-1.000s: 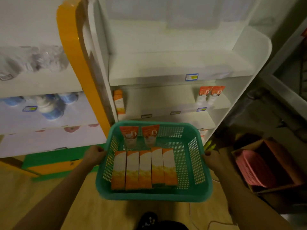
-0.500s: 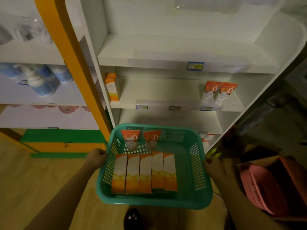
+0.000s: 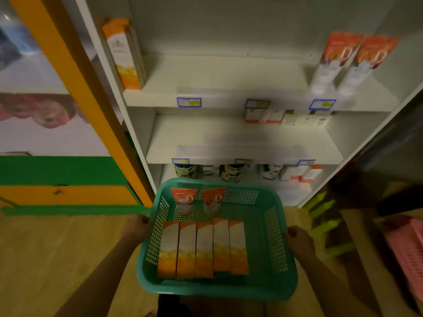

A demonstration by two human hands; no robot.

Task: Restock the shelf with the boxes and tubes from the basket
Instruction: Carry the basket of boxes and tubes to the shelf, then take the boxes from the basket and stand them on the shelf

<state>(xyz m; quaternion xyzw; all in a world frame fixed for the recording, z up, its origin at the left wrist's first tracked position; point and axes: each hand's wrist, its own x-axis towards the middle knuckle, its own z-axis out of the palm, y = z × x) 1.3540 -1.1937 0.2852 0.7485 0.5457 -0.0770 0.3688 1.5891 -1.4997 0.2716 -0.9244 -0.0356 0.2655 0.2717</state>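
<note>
I hold a teal plastic basket (image 3: 272, 277) low in front of the white shelf unit (image 3: 229, 94). My left hand (image 3: 137, 226) grips its left rim and my right hand (image 3: 297, 241) grips its right rim. Inside lie several orange-and-white boxes (image 3: 202, 248) side by side, and two orange-capped tubes (image 3: 199, 200) lean at the far wall. On the upper shelf, one matching box (image 3: 123, 53) stands at the far left and two matching tubes (image 3: 348, 62) stand at the right.
The lower shelves hold small boxes (image 3: 263, 115) and dark jars (image 3: 231, 172). An orange post (image 3: 75, 92) and a neighbouring display stand to the left. A pink basket (image 3: 409, 255) in a cardboard box sits on the floor at right.
The view has moved closer to the shelf and lower, so the upper shelf has left the frame and the lower shelves now show. Both hands still hold the basket.
</note>
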